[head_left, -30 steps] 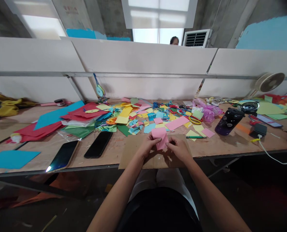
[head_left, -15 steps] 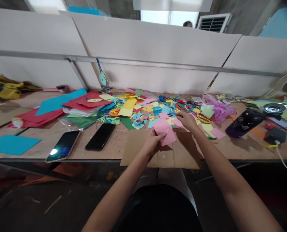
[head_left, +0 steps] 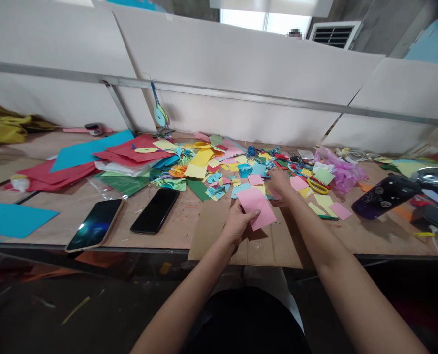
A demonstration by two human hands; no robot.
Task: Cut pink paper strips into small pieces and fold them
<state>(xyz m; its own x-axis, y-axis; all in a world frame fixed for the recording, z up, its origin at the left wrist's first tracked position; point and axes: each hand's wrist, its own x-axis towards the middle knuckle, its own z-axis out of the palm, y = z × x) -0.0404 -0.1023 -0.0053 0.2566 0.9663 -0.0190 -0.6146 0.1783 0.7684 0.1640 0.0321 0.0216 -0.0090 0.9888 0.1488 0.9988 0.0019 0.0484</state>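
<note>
Between the thumb and fingers of my left hand [head_left: 240, 221] is a pink sheet of paper [head_left: 258, 209], tilted over a flat piece of cardboard [head_left: 219, 241]. My right hand [head_left: 280, 182] reaches past it to the near side of the paper scraps, fingers bent together and pointing left. What those fingertips touch or grip is hidden or too small to name; small blue pieces [head_left: 245, 170] lie just to their left. Yellow-handled scissors [head_left: 318, 187] rest to the right of that hand, beside a light green paper square [head_left: 324, 176].
Two phones, one [head_left: 95, 224] with a lit reflection and one black [head_left: 155, 211], lie on the left. Red sheets [head_left: 56, 176] and blue sheets [head_left: 89, 147] are stacked behind. On the right are a pink plastic bag [head_left: 346, 174], a dark bottle [head_left: 383, 196] and a charger [head_left: 428, 217].
My right hand has moved slightly forward into the scraps, its fingers now lower among them. My left hand keeps the pink paper over the cardboard. The whole view has shifted a little.
</note>
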